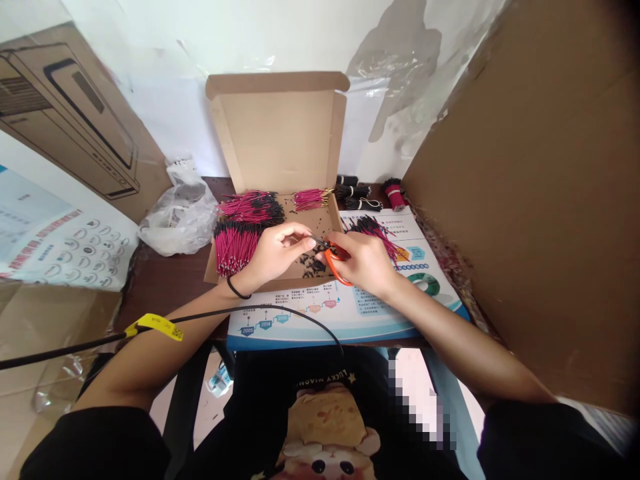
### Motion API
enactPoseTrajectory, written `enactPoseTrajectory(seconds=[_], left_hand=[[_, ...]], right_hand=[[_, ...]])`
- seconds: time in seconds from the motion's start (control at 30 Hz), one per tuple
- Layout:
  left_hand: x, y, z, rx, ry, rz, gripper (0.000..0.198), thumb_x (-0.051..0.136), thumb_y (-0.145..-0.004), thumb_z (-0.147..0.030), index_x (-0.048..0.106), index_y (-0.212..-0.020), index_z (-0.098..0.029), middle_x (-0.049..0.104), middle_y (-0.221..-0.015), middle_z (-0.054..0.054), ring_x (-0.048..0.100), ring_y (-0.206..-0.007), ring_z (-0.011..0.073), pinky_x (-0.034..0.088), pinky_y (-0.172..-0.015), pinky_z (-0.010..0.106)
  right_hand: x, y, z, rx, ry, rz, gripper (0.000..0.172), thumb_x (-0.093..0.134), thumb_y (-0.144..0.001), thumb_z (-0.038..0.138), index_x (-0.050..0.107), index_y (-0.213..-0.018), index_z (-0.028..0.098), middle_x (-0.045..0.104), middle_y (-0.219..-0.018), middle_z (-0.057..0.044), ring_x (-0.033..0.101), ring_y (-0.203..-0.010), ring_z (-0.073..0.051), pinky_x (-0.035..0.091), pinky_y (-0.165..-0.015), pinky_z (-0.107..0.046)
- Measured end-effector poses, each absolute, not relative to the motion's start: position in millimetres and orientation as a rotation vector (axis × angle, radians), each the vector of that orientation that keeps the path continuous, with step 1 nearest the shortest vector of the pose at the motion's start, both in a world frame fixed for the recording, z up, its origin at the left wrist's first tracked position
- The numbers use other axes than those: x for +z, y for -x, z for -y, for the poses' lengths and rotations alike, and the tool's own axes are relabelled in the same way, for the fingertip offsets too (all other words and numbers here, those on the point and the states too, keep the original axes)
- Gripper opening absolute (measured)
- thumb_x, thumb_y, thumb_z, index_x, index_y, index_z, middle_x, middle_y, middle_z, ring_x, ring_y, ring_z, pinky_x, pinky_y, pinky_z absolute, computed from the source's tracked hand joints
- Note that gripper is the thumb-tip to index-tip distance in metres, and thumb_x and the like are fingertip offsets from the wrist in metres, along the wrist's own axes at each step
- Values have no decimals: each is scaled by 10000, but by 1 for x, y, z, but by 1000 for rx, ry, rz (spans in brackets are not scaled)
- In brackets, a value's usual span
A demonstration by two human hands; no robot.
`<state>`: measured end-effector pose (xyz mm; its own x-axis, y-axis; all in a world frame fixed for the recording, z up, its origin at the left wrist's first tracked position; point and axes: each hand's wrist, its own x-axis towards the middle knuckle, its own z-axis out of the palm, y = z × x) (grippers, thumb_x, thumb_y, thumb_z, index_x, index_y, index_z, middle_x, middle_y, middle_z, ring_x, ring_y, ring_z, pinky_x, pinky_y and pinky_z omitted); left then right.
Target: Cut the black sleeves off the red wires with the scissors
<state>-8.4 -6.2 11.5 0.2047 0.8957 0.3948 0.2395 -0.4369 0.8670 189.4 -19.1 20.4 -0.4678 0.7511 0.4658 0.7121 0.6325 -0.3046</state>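
Orange-handled scissors (337,267) are in my right hand (367,263), blades pointing left over the open cardboard box (280,143). Just left of the blades, my left hand (280,252) pinches something dark and too small to make out, thumb against forefinger. Inside the box lie bundles of pink wires with black ends (236,248), partly behind my left hand, and a smaller pink bundle (310,199) at the back. Small black pieces (313,265) are scattered on the box floor below my hands. Beside the box, loose pink and black wires (375,233) lie behind my right hand.
A crumpled clear plastic bag (180,213) sits left of the box. Tied black bundles (355,193) and a tied pink bundle (395,195) lie at the back right. A printed sheet (320,327) covers the table's front. A black cable (210,311) crosses over my left forearm. Cardboard stands at both sides.
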Motion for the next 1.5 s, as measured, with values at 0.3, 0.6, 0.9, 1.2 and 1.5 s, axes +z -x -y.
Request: enactPoseTrajectory(seconds=[0.3,0.6,0.9,1.2,1.5], left_hand=[[16,11,5,1284,-1958,-1039,251,681,-779,-413,682,-756,-163,694,-698,30,545,-540,89,407,-487,208],[18,12,7,1293,-1977,-999,237,692,-780,-394,683,-747,-160,713,-730,41,593,-588,103,443,-517,215],[19,11,9,1229,-1945,-1047,204,676,-789,-383,692,-743,-185,702,-742,40,599,-638,125,452,-565,247],[9,6,3,1237,-1393,-904,235,703,-771,-399,614,-842,-194,598,-697,-6,530,-530,72,456,-501,226],[12,3,9,1155,-1314,-898,251,721,-752,-379,617,-789,-154,671,-704,37,638,-593,113,552,-587,262]], right_hand=[[22,-190,19,211,1082,2281,419,479,-891,525,660,-940,150,602,-676,-37,492,-579,-122,362,-550,-250],[20,-189,18,120,1088,2307,434,472,-898,508,677,-972,133,622,-688,-58,524,-594,-137,372,-556,-260],[18,-191,17,75,1174,2327,420,452,-912,501,696,-970,164,644,-688,-61,543,-602,-144,368,-556,-272],[23,-177,19,1012,1028,1705,465,760,-650,525,645,-910,156,641,-741,-13,553,-630,-121,453,-603,-258],[18,-168,24,1311,948,1512,407,789,-626,431,610,-897,187,591,-637,43,508,-521,-93,431,-507,-257]])
